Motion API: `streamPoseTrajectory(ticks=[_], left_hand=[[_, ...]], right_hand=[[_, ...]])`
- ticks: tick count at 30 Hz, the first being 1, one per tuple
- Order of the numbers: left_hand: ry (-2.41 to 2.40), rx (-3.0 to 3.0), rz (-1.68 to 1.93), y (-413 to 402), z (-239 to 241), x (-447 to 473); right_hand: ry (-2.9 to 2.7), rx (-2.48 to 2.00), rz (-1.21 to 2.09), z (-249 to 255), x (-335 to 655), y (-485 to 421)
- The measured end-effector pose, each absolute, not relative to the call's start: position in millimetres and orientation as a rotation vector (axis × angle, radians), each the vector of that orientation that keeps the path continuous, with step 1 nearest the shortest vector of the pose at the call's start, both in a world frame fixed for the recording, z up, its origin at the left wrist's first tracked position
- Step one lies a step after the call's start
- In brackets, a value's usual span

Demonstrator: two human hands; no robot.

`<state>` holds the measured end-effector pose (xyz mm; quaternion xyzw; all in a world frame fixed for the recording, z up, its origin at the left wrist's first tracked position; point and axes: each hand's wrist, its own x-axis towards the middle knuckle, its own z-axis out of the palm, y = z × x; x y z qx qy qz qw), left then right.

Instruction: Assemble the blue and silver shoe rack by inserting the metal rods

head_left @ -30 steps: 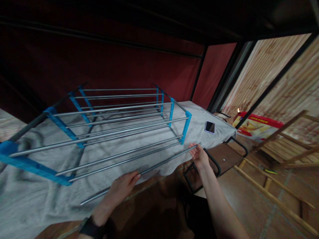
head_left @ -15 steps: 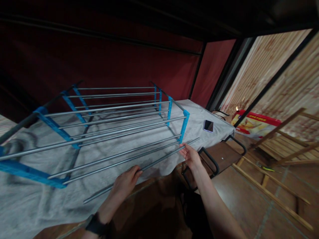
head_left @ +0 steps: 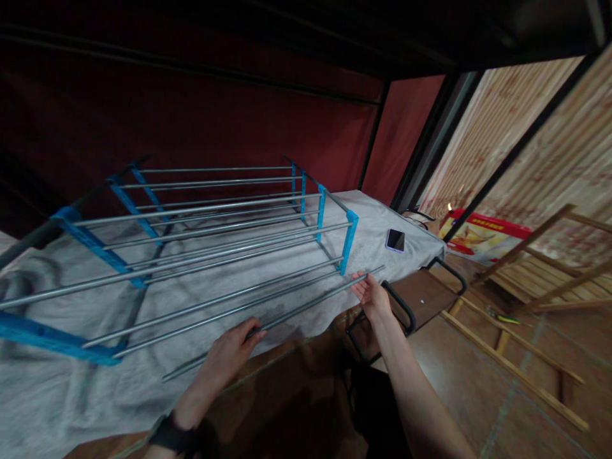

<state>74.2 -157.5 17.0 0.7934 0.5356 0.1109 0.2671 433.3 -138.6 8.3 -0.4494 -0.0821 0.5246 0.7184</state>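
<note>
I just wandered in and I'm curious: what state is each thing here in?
Cloth: spread out, wrinkled
Rack: resting on the cloth
Loose rod: in hand, outside the rack
Left hand: gripping the loose rod
Right hand: partly curled against the loose rod
Phone: flat, screen dark
Watch: strapped on

likely home: grey blanket point(head_left: 368, 213), tiled floor point(head_left: 478, 395)

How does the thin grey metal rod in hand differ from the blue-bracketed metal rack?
The rod is a single bar; the rack joins many bars with blue brackets. The left hand and right hand hold the rod, while the rack rests on grey cloth. Both show long, straight, grey bars.
</note>
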Motion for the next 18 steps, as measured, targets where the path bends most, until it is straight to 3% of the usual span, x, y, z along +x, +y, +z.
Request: streamPoseTrajectory(ticks=[18], left_hand=[[1.944, 2.290, 0.269, -171, 40, 41]], right_hand=[[-0.071, -1.100, 0.997, 2, 481, -154]])
